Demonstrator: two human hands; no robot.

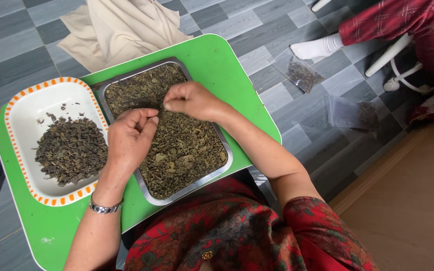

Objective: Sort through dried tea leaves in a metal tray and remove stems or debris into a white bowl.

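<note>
Fingers (149, 116) of the left hand (129, 138) & right hand (192, 100) were curled shut, pinching bits of dry leaves (187, 150) in the metal tray (227, 160) on the green worktop (212, 55); leaves looked light, crumbly, best picked w/ fingertips.

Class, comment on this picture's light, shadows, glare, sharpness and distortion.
Head view: soft, even daylight; faint shadows under the left hand and right hand on the leaves; mild glare on the metal tray rim; centre sharp; the green table edges bow slightly from the wide lens.
</note>
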